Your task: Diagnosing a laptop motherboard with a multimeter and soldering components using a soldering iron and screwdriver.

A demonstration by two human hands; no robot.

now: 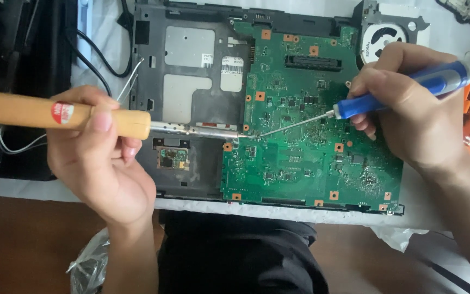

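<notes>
Left hand (96,158) grips one soldering iron (55,113); right hand (409,109) grips one screwdriver (403,90); one green board (305,125).

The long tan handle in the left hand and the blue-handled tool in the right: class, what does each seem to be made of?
The long tan handle in the left hand looks like smooth unpainted wood, going by its matte, even tan colour; its tip is dull grey metal. The blue-handled tool in the right hand seems glossy plastic, since it shows bright highlights, with a thin shiny metal shaft.
</notes>
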